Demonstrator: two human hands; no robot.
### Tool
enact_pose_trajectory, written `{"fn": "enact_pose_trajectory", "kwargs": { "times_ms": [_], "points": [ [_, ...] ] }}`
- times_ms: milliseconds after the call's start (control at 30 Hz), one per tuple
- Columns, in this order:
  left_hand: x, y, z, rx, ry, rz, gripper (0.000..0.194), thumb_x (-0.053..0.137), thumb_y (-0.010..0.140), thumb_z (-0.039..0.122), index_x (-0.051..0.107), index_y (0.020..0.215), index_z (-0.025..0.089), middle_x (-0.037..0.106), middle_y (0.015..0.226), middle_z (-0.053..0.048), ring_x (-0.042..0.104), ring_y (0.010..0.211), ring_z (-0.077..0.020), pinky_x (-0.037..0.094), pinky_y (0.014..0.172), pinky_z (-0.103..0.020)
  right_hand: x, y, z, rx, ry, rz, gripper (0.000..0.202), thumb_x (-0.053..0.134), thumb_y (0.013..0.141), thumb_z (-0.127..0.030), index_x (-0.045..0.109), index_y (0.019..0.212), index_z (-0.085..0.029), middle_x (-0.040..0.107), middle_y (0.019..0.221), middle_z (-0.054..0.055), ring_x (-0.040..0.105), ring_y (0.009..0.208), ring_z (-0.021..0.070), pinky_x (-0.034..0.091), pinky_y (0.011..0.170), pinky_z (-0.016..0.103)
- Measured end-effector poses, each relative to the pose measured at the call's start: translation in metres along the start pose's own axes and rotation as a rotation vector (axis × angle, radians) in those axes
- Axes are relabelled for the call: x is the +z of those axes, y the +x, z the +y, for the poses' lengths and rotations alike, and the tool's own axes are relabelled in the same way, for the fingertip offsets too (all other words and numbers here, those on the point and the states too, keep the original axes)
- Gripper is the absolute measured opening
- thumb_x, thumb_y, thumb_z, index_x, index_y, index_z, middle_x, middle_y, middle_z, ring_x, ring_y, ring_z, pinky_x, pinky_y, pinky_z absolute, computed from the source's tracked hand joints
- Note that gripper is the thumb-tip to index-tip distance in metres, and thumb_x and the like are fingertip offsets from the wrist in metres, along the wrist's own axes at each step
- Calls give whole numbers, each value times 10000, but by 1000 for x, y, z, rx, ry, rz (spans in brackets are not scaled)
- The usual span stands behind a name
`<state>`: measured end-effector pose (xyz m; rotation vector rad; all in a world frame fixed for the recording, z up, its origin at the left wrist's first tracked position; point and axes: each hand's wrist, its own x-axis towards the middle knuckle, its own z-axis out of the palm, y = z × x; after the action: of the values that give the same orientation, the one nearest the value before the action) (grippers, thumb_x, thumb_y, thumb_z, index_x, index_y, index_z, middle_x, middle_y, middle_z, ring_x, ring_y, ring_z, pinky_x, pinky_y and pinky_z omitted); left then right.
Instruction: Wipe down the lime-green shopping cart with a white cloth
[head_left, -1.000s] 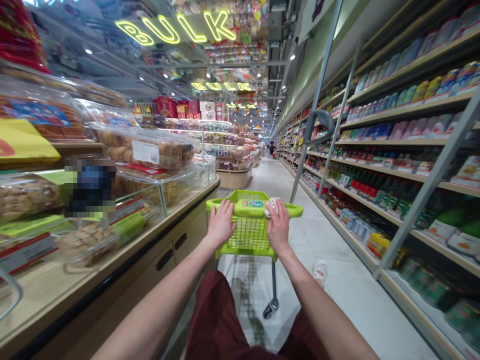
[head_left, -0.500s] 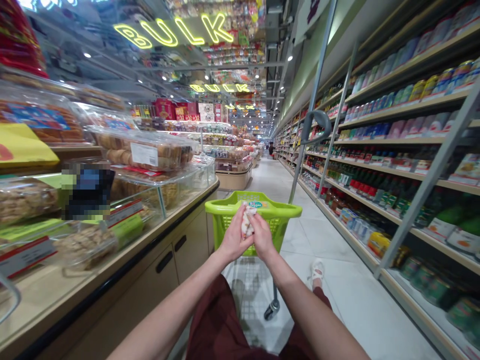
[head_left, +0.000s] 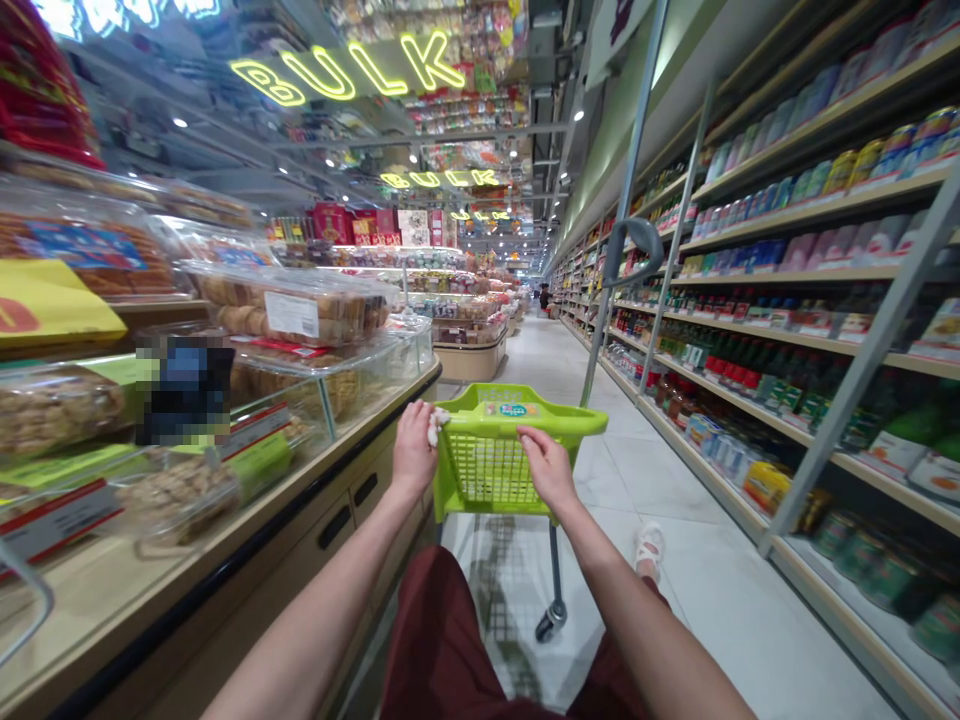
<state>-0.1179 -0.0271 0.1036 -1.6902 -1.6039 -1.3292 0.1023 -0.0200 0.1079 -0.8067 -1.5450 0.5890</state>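
cart (head_left: 487, 470), green, stands in front of you in the aisle, its handle (head_left: 484, 427) turned your way, probably so that the full width is within easy reach of both arms. your left hand (head_left: 415, 450) is bent over the handle's left end, fingers closed on a pale crumpled wad (head_left: 437, 424) that shows along the inner side of the hand and touches the green plastic. cloth or paper: cannot tell. the wad seems bunched rather than spread, which likely helps it stay put on a rounded corner.

your right hand (head_left: 546, 465) is half open, fingers together and slightly bent, nothing seen in it. fingertips lie by the handle's lower edge, right of its middle; contact or a small gap: cannot tell. judged a light steadying at most, too loose for a firm grip.

desk (head_left: 56, 640) along your left carries clear boxes (head_left: 300, 300) of baked goods, with price tags (head_left: 64, 520) facing the aisle, presumably for reading in passing. shelves (head_left: 825, 340) on your right hold cans in rows. the cart sits nearer the desk, with more bare floor (head_left: 607, 480) on the shelf side, where your shoe (head_left: 649, 545) is set outward, likely for balance.
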Motion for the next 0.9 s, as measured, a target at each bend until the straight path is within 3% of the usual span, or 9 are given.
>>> {"fn": "enact_pose_trajectory", "kwargs": {
  "times_ms": [167, 300, 467, 600, 700, 900],
  "points": [
    [22, -3, 31, 169, -49, -133, 426, 348, 786, 91, 480, 1186, 155, 489, 1260, -126, 362, 1238, -214, 309, 1024, -452, -2, -3, 7, -7, -57, 12, 259, 470, 778, -303, 660, 909, -187, 678, 926, 61, 622, 858, 205, 475, 821, 368],
    [25, -2, 58, 314, -46, -272, 481, 355, 769, 77, 439, 1234, 170, 454, 1306, -112, 312, 1272, -220, 287, 1024, -477, 0, -6, 8, -57, -103, -5, 244, 472, 773, -282, 666, 896, -200, 681, 917, 51, 624, 845, 195, 479, 819, 359],
    [15, 0, 53, 169, 125, -208, 493, 449, 747, 149, 430, 1240, 153, 377, 1359, -138, 270, 1287, -281, 245, 1029, -495, -9, -3, 16, -48, -108, 24, 248, 468, 777, -289, 664, 897, -195, 681, 915, 53, 625, 849, 193, 479, 821, 357],
    [11, 11, 35, 147, 58, -234, 401, 430, 747, 132, 513, 1139, 152, 538, 1199, -114, 442, 1156, -235, 353, 975, -403, -14, -2, 25, 2, -84, 31, 253, 472, 774, -304, 661, 898, -188, 680, 915, 60, 627, 855, 201, 489, 801, 360],
    [12, 19, 32, 122, -40, -239, 352, 408, 761, 128, 543, 1085, 155, 614, 1061, -83, 540, 1008, -195, 436, 885, -351, -15, -2, 30, 12, -72, 34, 251, 473, 769, -309, 661, 889, -192, 682, 908, 55, 628, 850, 202, 495, 788, 359],
    [26, 6, 70, 391, -173, -253, 282, 390, 835, 170, 568, 1053, 171, 603, 1122, -81, 471, 1144, -180, 343, 1004, -387, -13, 1, 25, -75, -162, 73, 254, 437, 778, -271, 653, 880, -186, 678, 886, 56, 619, 833, 194, 478, 806, 355]
  ]
}}
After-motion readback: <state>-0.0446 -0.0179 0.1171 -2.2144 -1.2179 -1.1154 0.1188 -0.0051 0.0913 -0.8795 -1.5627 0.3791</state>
